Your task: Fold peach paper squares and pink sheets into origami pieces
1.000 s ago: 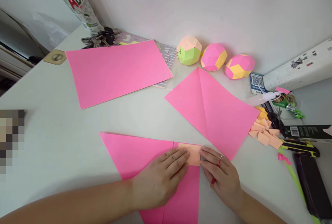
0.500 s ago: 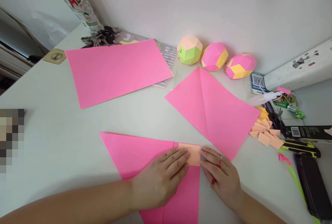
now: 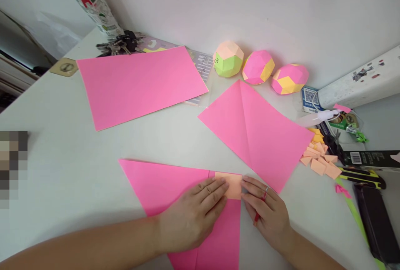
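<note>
A pink sheet of paper [image 3: 150,178] lies near the front, with a small peach paper rectangle [image 3: 234,186] at its top right corner. My left hand [image 3: 196,216] rests flat over both, fingers stretched out and their tips on the peach piece. Beside the right edge of that piece, my right hand [image 3: 270,216] is closed around a slim red pen-like stick [image 3: 256,219], partly hidden by the fingers. Its fingertips are at the peach paper's edge, where a small grey patch shows that I cannot make out.
A creased pink sheet [image 3: 259,132] and a pink rectangle [image 3: 140,88] lie farther back. Three folded paper balls [image 3: 228,59] stand along the wall. At right are peach paper pieces [image 3: 318,166], a yellow-black cutter [image 3: 364,177] and a black case [image 3: 375,224]. Keys [image 3: 120,44] lie back left.
</note>
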{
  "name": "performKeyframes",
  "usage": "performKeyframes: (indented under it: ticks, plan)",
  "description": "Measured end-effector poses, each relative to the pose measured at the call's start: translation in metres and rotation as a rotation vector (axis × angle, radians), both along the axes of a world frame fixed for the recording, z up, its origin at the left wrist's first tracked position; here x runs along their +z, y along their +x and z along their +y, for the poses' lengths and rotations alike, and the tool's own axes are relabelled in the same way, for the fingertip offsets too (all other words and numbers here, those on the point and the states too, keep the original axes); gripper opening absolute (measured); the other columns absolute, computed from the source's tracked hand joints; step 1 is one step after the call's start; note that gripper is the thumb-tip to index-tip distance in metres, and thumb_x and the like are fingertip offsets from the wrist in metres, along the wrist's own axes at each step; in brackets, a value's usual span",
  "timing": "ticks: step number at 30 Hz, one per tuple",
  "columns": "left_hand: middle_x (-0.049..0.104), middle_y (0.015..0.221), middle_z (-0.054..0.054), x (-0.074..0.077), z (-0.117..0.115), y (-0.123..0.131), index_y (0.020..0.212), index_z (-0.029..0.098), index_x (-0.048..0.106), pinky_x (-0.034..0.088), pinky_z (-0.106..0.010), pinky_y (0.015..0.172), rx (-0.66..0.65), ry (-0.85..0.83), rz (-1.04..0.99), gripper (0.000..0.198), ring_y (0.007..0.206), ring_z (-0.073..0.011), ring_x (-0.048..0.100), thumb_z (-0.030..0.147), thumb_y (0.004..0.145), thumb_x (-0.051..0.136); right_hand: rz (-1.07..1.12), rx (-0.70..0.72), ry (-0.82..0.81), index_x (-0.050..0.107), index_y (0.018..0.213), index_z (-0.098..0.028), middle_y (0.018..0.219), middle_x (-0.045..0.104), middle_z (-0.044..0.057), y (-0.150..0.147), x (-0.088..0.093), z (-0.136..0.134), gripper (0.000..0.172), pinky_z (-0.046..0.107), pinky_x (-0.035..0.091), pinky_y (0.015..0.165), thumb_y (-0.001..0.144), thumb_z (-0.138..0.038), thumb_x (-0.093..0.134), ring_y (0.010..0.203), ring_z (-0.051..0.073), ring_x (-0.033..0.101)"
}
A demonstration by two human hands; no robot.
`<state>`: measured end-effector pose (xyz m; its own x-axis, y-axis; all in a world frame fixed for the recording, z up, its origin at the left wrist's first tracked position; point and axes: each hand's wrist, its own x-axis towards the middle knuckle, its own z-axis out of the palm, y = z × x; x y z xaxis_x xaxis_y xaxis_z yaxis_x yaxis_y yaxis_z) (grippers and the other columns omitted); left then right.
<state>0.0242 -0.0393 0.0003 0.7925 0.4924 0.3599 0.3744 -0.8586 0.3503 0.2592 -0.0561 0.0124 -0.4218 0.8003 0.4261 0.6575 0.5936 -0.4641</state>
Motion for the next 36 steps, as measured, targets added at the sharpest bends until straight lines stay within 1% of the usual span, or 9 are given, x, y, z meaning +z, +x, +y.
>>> performKeyframes:
  ticks: [7,13,15,18,20,24,27,30,36]
  plan:
    - [0.055,0.128,-0.021,0.000,0.000,0.001,0.118,0.004,0.056,0.040,-0.049,0.106,-0.013,0.003,0.017,0.037,0.131,-0.0319,0.039,0.012,0.082,0.051,0.011,0.008,-0.014,0.062,0.099,-0.016,0.099,0.071,0.010,0.000,-0.002,0.000,0.028,0.037,0.059,0.085,0.079,0.003,0.056,0.108,0.023,0.063]
    - [0.056,0.126,-0.021,0.002,0.001,0.001,0.115,0.003,0.058,0.043,-0.048,0.103,-0.009,0.004,-0.016,0.036,0.128,-0.0326,0.043,0.009,0.081,0.050,0.005,-0.007,-0.002,0.062,0.098,-0.018,0.098,0.072,0.008,0.000,-0.001,0.000,0.027,0.037,0.060,0.085,0.081,0.001,0.057,0.106,0.022,0.064]
    - [0.056,0.127,-0.021,0.002,0.001,0.000,0.116,0.003,0.058,0.042,-0.050,0.104,-0.008,0.002,-0.008,0.037,0.130,-0.0335,0.040,0.009,0.081,0.051,0.003,-0.008,0.000,0.063,0.097,-0.018,0.098,0.072,0.008,0.000,-0.001,-0.001,0.027,0.036,0.060,0.085,0.080,0.002,0.056,0.106,0.022,0.064]
    - [0.055,0.128,-0.019,0.003,0.001,0.000,0.115,0.006,0.058,0.039,-0.055,0.104,0.012,-0.005,0.003,0.035,0.135,-0.0369,0.031,0.011,0.080,0.053,0.003,-0.005,-0.016,0.062,0.099,-0.018,0.099,0.071,0.008,0.000,-0.001,-0.001,0.028,0.037,0.059,0.086,0.080,0.002,0.056,0.107,0.022,0.064]
    - [0.055,0.128,-0.018,0.004,0.000,0.000,0.113,0.007,0.059,0.038,-0.058,0.104,0.032,-0.008,0.004,0.034,0.135,-0.0391,0.027,0.012,0.080,0.054,0.004,-0.004,-0.020,0.062,0.100,-0.018,0.099,0.071,0.008,0.000,0.000,-0.001,0.028,0.037,0.059,0.086,0.081,0.002,0.055,0.107,0.022,0.063]
    - [0.058,0.124,-0.017,0.004,-0.002,0.001,0.110,0.010,0.060,0.038,-0.058,0.103,0.068,0.010,0.000,0.032,0.134,-0.0390,0.031,0.013,0.079,0.054,0.008,-0.005,-0.011,0.062,0.099,-0.017,0.099,0.072,0.009,0.000,0.000,-0.001,0.027,0.037,0.059,0.086,0.081,0.001,0.055,0.106,0.022,0.064]
    - [0.058,0.122,-0.017,0.003,-0.005,0.002,0.108,0.011,0.061,0.038,-0.055,0.104,0.105,0.033,0.022,0.029,0.130,-0.0374,0.037,0.015,0.079,0.056,0.015,-0.007,-0.012,0.062,0.099,-0.018,0.099,0.072,0.009,-0.001,0.001,0.000,0.028,0.037,0.059,0.086,0.081,0.001,0.055,0.105,0.022,0.064]
    - [0.059,0.121,-0.016,0.003,-0.008,0.001,0.109,0.010,0.061,0.038,-0.054,0.103,0.119,0.081,0.064,0.030,0.126,-0.0381,0.042,0.015,0.080,0.056,0.013,-0.010,-0.010,0.062,0.101,-0.019,0.100,0.072,0.008,-0.001,0.001,0.000,0.028,0.038,0.060,0.085,0.081,0.000,0.056,0.105,0.022,0.065]
    - [0.058,0.122,-0.016,0.003,-0.010,0.001,0.113,0.009,0.059,0.036,-0.052,0.102,0.117,0.129,0.140,0.034,0.123,-0.0394,0.044,0.017,0.080,0.057,0.001,-0.011,0.000,0.062,0.101,-0.019,0.099,0.072,0.008,-0.001,0.002,0.000,0.028,0.037,0.061,0.083,0.082,0.000,0.055,0.104,0.022,0.065]
